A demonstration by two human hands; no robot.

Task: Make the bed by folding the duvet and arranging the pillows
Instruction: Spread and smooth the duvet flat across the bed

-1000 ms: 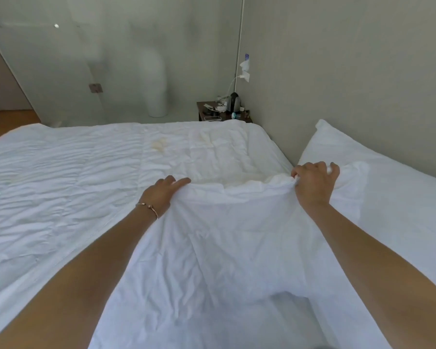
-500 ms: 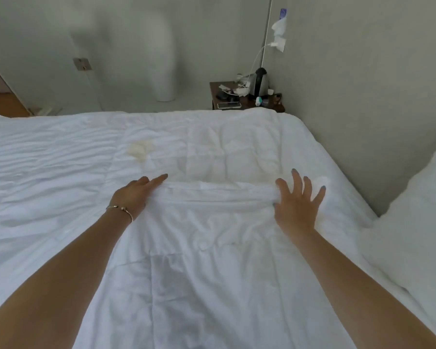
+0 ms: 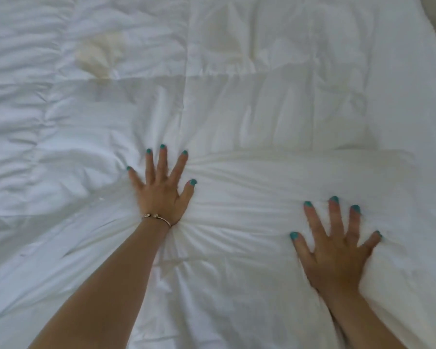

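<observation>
White duvet [image 3: 237, 102] filling the view under me, folded edge across the middle, my left hand [image 3: 161, 195] flat on it, fingers spread, bracelet [image 3: 156, 217] at wrist, my right hand [image 3: 337, 250] flat nearer right, fingers spread

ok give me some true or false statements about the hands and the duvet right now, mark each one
1. Both hands lie flat with fingers spread on the duvet. True.
2. The left hand grips a pillow. False: it presses open on the duvet.
3. A bracelet sits on the left wrist. True.
4. The right hand pinches the folded edge. False: its palm is open and flat.
5. The duvet shows a yellowish stain. True.
</observation>
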